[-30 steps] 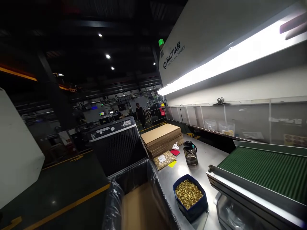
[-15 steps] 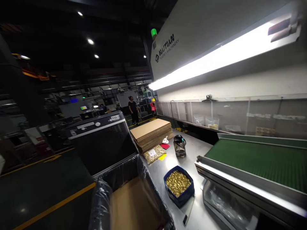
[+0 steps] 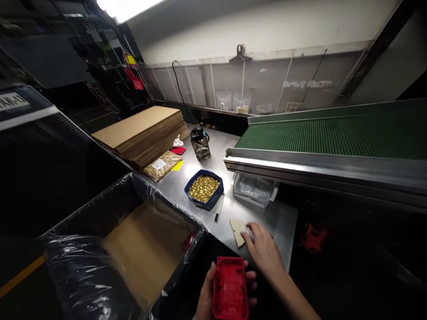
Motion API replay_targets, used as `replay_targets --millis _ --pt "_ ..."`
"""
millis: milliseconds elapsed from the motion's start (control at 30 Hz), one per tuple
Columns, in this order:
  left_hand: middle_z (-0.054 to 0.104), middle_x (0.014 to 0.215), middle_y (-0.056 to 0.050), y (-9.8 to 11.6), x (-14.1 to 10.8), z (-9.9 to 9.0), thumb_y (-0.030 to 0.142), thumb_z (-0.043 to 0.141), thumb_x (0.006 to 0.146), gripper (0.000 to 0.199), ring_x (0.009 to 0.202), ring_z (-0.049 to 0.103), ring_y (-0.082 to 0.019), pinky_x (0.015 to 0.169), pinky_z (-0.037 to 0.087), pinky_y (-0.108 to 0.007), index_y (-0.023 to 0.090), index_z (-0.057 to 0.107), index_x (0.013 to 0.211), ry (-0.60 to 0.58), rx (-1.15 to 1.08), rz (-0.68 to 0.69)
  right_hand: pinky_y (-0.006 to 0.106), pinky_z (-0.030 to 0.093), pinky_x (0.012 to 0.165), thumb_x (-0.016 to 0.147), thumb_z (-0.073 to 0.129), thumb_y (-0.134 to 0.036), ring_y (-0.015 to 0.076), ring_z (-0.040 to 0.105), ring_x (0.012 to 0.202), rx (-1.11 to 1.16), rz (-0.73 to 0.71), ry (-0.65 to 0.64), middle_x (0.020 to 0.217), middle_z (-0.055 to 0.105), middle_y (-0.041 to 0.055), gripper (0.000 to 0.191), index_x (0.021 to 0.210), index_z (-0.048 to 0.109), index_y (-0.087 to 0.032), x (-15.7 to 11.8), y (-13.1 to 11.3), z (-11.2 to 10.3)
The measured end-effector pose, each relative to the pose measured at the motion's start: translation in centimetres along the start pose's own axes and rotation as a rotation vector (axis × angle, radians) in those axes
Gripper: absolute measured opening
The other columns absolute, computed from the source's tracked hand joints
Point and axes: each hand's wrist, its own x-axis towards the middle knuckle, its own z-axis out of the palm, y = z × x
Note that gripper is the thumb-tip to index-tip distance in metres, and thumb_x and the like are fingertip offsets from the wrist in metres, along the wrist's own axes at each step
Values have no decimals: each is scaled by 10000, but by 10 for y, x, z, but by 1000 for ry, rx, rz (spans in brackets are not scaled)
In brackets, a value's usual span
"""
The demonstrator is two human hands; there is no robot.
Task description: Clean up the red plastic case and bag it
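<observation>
A red plastic housing [image 3: 231,289], its hollow side facing up, rests in my left hand [image 3: 208,293], whose fingers wrap round both edges. My right hand [image 3: 265,249] reaches over the metal table; its thumb and fingertips come together beside a beige piece [image 3: 237,232], and whatever lies between them is too small to make out. Behind them stands a blue bin [image 3: 213,202] full of small brass parts [image 3: 204,189], with a pen [image 3: 219,209] lying at its right.
Left is a carton lined with black plastic [image 3: 76,275], a red part inside. Stacked cardboard [image 3: 143,129], a bag of brass parts [image 3: 163,165] and a bottle [image 3: 200,144] stand behind. A green conveyor [image 3: 320,138] crosses the right; a clear-bagged tray [image 3: 255,191] sits below.
The view has swung down and to the right. Both my hands have come into view, the left one with the red housing, and the beige piece now shows.
</observation>
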Motion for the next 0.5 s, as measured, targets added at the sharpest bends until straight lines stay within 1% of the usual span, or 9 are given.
replay_targets --millis 67,133,200,233,300,367,433,467,500 --pt "661 1398 -227 -1 -3 -1 730 615 886 865 1227 650 -327 1025 495 -421 43 592 1411 -14 -40 49 408 525 946 952 617 -399 336 628 1187 -35 40 -22 1253 648 169 450 1337 589 -168 24 -14 17" --pt "653 1406 -233 -2 -6 1 734 553 926 866 1150 682 -287 988 517 -392 33 562 1436 -5 -74 87 391 496 947 925 648 -337 332 608 1210 -31 54 -55 1278 626 182 504 1380 546 -145 38 -22 29" --pt "643 1416 -238 -2 -9 1 727 563 927 879 1107 693 -268 972 531 -382 25 536 1456 -1 -88 110 359 484 909 926 601 -259 291 642 1130 2 66 -96 1203 657 162 388 1294 589 -134 41 -21 32" --pt "642 1416 -239 -1 -9 1 719 582 923 879 1098 693 -265 971 534 -381 25 530 1460 1 -89 122 347 482 885 922 576 -229 271 658 1074 25 76 -113 1151 674 147 316 1221 615 -135 39 -18 29" --pt "647 1407 -240 0 -9 -1 691 612 922 863 1100 688 -267 987 532 -394 27 522 1466 16 -86 151 328 490 846 911 554 -214 238 673 986 81 102 -132 1073 696 112 208 1094 634 -154 28 -8 15" --pt "654 1390 -245 1 -7 -5 669 631 923 855 1115 679 -277 1017 522 -423 23 514 1470 31 -85 173 301 516 816 928 563 -274 210 686 940 153 119 -141 1032 710 69 183 1081 621 -192 6 3 -8" --pt "653 1383 -254 2 -3 -8 666 631 924 865 1135 668 -289 1046 509 -453 13 502 1475 35 -93 176 267 552 742 955 576 -388 182 708 840 306 127 -194 961 723 32 251 1143 601 -223 -25 9 -34" --pt "651 1382 -259 2 -1 -8 671 625 924 872 1145 663 -292 1056 503 -462 7 498 1475 32 -100 172 256 563 678 956 592 -436 176 714 765 465 128 -258 925 730 30 301 1171 594 -225 -43 10 -45" --pt "651 1380 -260 2 2 -8 678 619 924 878 1153 658 -293 1066 497 -462 3 498 1473 28 -109 164 246 564 615 950 610 -474 169 714 709 596 99 -331 957 741 38 349 1200 589 -232 -60 9 -54"
